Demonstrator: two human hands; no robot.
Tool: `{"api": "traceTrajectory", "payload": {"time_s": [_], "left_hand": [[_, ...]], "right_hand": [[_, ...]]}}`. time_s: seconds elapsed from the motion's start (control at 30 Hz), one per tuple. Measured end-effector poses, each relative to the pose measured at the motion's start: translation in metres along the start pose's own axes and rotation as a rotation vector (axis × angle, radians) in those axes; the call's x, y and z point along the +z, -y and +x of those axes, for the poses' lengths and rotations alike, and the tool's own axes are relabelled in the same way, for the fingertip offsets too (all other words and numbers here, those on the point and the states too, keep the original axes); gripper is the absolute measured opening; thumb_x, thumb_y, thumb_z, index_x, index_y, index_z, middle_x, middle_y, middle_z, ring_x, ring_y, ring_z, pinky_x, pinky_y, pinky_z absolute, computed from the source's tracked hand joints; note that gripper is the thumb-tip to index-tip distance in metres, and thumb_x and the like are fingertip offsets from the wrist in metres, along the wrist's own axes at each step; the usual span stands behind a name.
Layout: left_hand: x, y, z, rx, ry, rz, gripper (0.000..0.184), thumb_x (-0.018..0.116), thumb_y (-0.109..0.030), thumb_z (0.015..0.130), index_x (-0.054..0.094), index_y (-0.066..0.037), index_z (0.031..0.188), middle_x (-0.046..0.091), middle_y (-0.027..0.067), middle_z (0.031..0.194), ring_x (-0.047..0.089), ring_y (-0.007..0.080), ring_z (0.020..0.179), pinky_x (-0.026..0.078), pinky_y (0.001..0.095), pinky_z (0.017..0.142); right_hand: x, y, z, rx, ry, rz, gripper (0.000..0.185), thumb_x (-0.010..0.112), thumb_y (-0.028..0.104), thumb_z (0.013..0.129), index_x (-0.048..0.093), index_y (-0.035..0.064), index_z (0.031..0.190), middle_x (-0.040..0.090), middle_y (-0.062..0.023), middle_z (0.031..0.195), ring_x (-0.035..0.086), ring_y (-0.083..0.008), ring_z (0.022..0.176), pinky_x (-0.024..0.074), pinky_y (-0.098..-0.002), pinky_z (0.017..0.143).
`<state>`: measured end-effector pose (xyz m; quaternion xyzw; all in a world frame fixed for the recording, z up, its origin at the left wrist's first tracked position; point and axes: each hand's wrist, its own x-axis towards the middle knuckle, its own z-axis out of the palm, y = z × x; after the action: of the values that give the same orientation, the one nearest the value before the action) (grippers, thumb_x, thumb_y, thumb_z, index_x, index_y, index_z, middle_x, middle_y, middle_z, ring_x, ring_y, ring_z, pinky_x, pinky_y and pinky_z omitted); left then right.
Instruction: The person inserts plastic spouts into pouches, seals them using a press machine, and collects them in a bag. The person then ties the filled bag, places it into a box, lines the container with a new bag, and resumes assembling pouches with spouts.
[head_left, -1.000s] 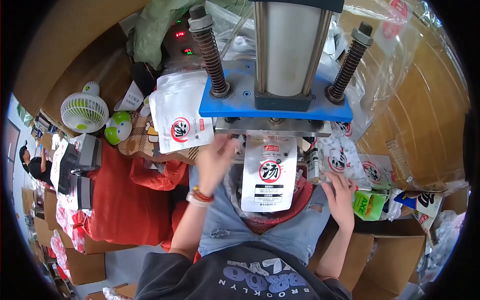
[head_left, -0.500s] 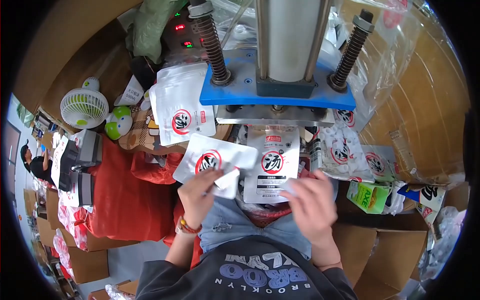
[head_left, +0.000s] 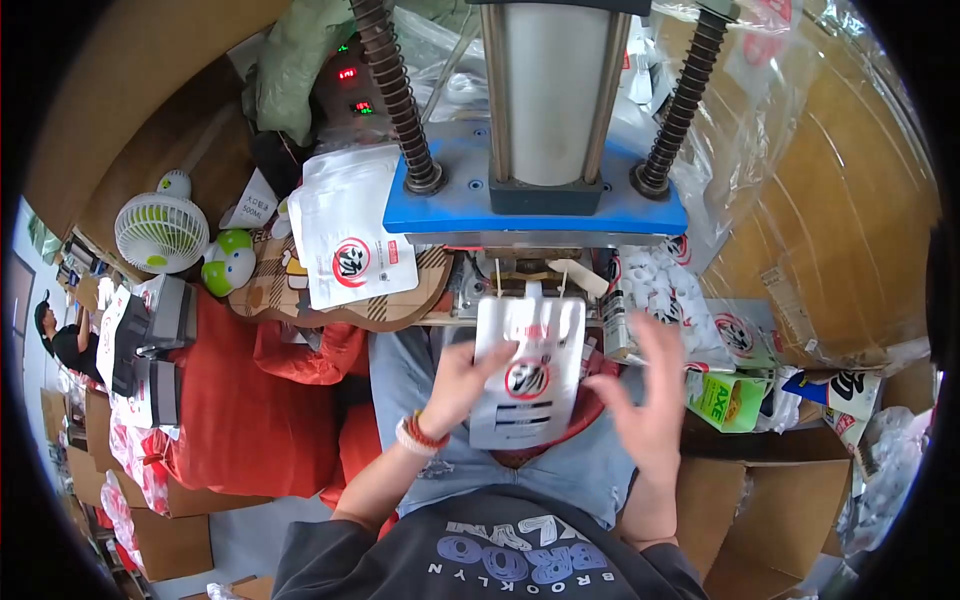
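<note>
A silver-white spout pouch [head_left: 527,405] with a red ring and black character hangs in front of the press, its narrow spout end toward the machine. My left hand [head_left: 462,388] pinches its left edge, thumb on the printed face. To the right of the pouch, my right hand [head_left: 645,405] is apart from it, fingers stretched and blurred by motion. Above stands the press, with a blue plate [head_left: 535,185], a metal cylinder and spring rods. Under it, a metal fixture [head_left: 535,275] shows just past the pouch's far end.
A stack of similar pouches [head_left: 350,235] lies on a patterned board at left, near a small fan [head_left: 162,232]. At right are a bag of white caps [head_left: 665,300], a green AXE packet [head_left: 730,402] and an open carton [head_left: 765,520]. Another person [head_left: 72,335] is far left.
The angled pouch in my left hand and the pouch under the press have given way to one visible upright pouch in my left hand. My right hand has opened; the view has shifted.
</note>
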<state>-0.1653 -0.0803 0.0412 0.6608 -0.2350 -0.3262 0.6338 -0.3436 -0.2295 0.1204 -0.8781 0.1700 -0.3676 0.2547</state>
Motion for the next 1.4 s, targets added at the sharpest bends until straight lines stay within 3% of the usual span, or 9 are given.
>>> {"api": "traceTrajectory", "payload": {"time_s": [0.27, 0.33, 0.43, 0.5, 0.57, 0.7, 0.77, 1.13, 1.4], "left_hand": [[0.005, 0.002, 0.052, -0.095, -0.076, -0.291, 0.026, 0.070, -0.021, 0.091, 0.071, 0.003, 0.103, 0.072, 0.0044, 0.090, 0.064, 0.0078, 0.077, 0.051, 0.0248, 0.067], [-0.010, 0.007, 0.056, -0.036, 0.002, -0.099, 0.029, 0.071, -0.025, 0.091, 0.071, 0.002, 0.102, 0.071, 0.0029, 0.091, 0.062, 0.0053, 0.080, 0.050, 0.0241, 0.068], [-0.060, -0.018, 0.053, 0.148, -0.320, 0.339, 0.059, 0.072, -0.042, 0.086, 0.060, -0.005, 0.129, 0.067, 0.0106, 0.119, 0.065, 0.0267, 0.104, 0.049, 0.0405, 0.088], [-0.102, -0.015, 0.054, 0.404, -0.674, 1.545, 0.086, 0.071, -0.056, 0.079, 0.042, -0.010, 0.146, 0.046, 0.0135, 0.147, 0.044, 0.0344, 0.134, 0.031, 0.0609, 0.106], [-0.146, 0.036, 0.048, 0.325, -0.367, 1.441, 0.102, 0.069, -0.065, 0.072, 0.030, -0.015, 0.152, 0.024, 0.0107, 0.159, 0.023, 0.0290, 0.147, 0.010, 0.0716, 0.110], [-0.145, 0.032, 0.004, 0.647, -0.342, 1.108, 0.034, 0.065, 0.003, 0.075, 0.074, -0.008, 0.106, 0.073, 0.0077, 0.104, 0.069, 0.0259, 0.099, 0.055, 0.0315, 0.082], [-0.127, 0.012, -0.019, 0.359, -0.350, 0.866, 0.042, 0.059, 0.011, 0.071, 0.074, -0.008, 0.105, 0.072, 0.0136, 0.094, 0.071, 0.0244, 0.092, 0.053, 0.0281, 0.077], [-0.050, -0.080, -0.084, 0.868, 0.081, 0.734, 0.027, 0.066, -0.006, 0.076, 0.073, -0.005, 0.102, 0.073, 0.0072, 0.101, 0.071, 0.0254, 0.096, 0.059, 0.0327, 0.076], [-0.004, 0.003, -0.008, 0.063, 0.066, 0.001, 0.025, 0.069, -0.023, 0.093, 0.074, 0.001, 0.100, 0.074, 0.0041, 0.089, 0.064, 0.0048, 0.081, 0.051, 0.0228, 0.069]], "right_hand": [[0.018, -0.099, -0.026, 0.206, 0.074, -0.534, 0.023, 0.052, 0.021, 0.098, 0.062, -0.0003, 0.101, 0.060, -0.0161, 0.102, 0.054, -0.0345, 0.101, 0.0384, -0.0450, 0.095], [0.013, -0.092, -0.035, 0.191, 0.147, -0.367, 0.022, 0.050, 0.018, 0.098, 0.063, -0.0001, 0.097, 0.061, -0.0147, 0.103, 0.054, -0.0341, 0.102, 0.0382, -0.0439, 0.096], [0.000, -0.087, -0.032, 0.217, 0.150, -0.271, 0.025, 0.050, 0.019, 0.099, 0.062, -0.0023, 0.105, 0.062, -0.0142, 0.107, 0.053, -0.0345, 0.108, 0.0394, -0.0432, 0.097], [-0.013, -0.093, -0.034, 0.206, 0.239, -0.291, 0.027, 0.052, 0.015, 0.098, 0.059, -0.0044, 0.115, 0.063, -0.0129, 0.109, 0.056, -0.0293, 0.110, 0.0425, -0.0365, 0.097], [-0.022, -0.092, -0.024, 0.338, 0.316, -0.075, 0.025, 0.055, 0.010, 0.096, 0.059, -0.0042, 0.116, 0.064, -0.0128, 0.110, 0.059, -0.0261, 0.107, 0.0433, -0.0334, 0.096], [-0.014, -0.064, -0.016, 0.359, -0.031, 0.477, 0.026, 0.062, -0.005, 0.088, 0.062, -0.0038, 0.113, 0.065, -0.0138, 0.112, 0.063, -0.0185, 0.099, 0.0461, -0.0251, 0.089], [-0.013, -0.015, -0.011, 0.101, -0.159, 0.418, 0.029, 0.073, -0.003, 0.079, 0.065, -0.0029, 0.106, 0.067, -0.0152, 0.108, 0.064, -0.0238, 0.098, 0.0514, -0.0308, 0.084], [-0.004, 0.068, -0.003, -0.587, 0.092, 0.308, 0.028, 0.084, 0.010, 0.066, 0.075, 0.0071, 0.092, 0.070, -0.0048, 0.095, 0.066, -0.0223, 0.087, 0.0564, -0.0291, 0.072], [0.009, 0.009, 0.005, -0.067, 0.011, 0.116, 0.060, 0.080, 0.019, 0.077, 0.056, -0.0016, 0.129, 0.058, -0.0179, 0.128, 0.052, -0.0348, 0.121, 0.0412, -0.0412, 0.102]]}}
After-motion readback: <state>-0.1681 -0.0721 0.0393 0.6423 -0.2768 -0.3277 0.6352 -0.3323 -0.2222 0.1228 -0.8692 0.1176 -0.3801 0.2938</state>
